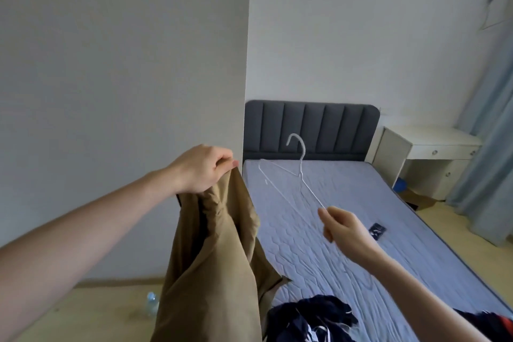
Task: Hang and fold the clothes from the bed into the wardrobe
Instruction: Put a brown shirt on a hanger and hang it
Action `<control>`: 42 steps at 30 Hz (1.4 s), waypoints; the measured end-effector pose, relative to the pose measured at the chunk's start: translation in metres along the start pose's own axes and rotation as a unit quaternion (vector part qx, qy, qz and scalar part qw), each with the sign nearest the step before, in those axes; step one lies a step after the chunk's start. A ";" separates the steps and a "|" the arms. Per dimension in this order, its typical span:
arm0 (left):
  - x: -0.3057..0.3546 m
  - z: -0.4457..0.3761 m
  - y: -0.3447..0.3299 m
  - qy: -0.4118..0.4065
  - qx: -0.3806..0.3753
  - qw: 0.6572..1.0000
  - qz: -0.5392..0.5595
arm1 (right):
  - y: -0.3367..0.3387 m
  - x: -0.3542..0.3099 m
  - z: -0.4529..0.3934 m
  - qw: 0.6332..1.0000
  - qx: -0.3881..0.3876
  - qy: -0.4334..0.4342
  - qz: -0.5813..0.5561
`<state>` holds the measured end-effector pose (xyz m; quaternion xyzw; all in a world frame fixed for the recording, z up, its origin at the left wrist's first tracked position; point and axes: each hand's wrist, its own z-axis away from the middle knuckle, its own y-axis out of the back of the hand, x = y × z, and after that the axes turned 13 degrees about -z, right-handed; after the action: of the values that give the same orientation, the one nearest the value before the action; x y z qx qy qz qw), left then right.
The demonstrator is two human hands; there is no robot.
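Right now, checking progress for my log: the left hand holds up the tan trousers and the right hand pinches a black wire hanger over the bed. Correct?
Not quite. In the head view the hanger is white, not black. The left hand does hold up the tan trousers, and the right hand pinches the hanger over the bed.

Your left hand (pixel 204 168) is raised at the left, in front of the wall (pixel 125 64), and the trousers (pixel 213 258) hang straight down from it to the bottom edge of the view. To their right your right hand (pixel 344 228) is out over the bed (pixel 347 216), with the hanger (pixel 294 178) rising from its fingers up and to the left, hook uppermost before the headboard (pixel 311 126). A small flat object (pixel 377 230) lies on the mattress just right of that hand. A heap of clothes (pixel 311 319) sits on the near end of the bed, right of the trousers. The desk (pixel 427 155) stands right of the headboard, the curtain (pixel 488 133) beyond it. A bottle (pixel 152 303) stands on the floor left of the trousers.
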<state>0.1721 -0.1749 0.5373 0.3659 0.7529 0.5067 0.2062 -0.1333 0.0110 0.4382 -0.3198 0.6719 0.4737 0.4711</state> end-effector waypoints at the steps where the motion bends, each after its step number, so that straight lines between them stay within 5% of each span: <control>1: -0.010 0.003 -0.008 0.006 -0.001 1.000 -0.024 | 0.008 -0.002 0.003 1.000 -0.020 -0.001 0.009; 6: -0.050 0.006 -0.039 0.059 -0.037 0.993 -0.094 | 0.022 -0.014 0.019 0.993 -0.016 0.047 0.107; 15: -0.059 0.004 -0.054 0.091 -0.083 0.985 -0.122 | 0.026 -0.022 0.041 0.992 -0.038 0.072 0.099; 30: -0.021 -0.026 0.002 0.079 0.040 0.987 -0.137 | -0.027 -0.022 0.049 0.978 0.049 0.074 0.188; 42: -0.036 -0.038 0.027 0.073 0.083 0.977 -0.181 | 0.006 -0.027 0.043 0.977 0.135 0.112 0.125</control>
<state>0.1788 -0.2202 0.5754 0.2016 0.8591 0.4221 0.2077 -0.1149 0.0525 0.4610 -0.2181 0.8129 0.3950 0.3683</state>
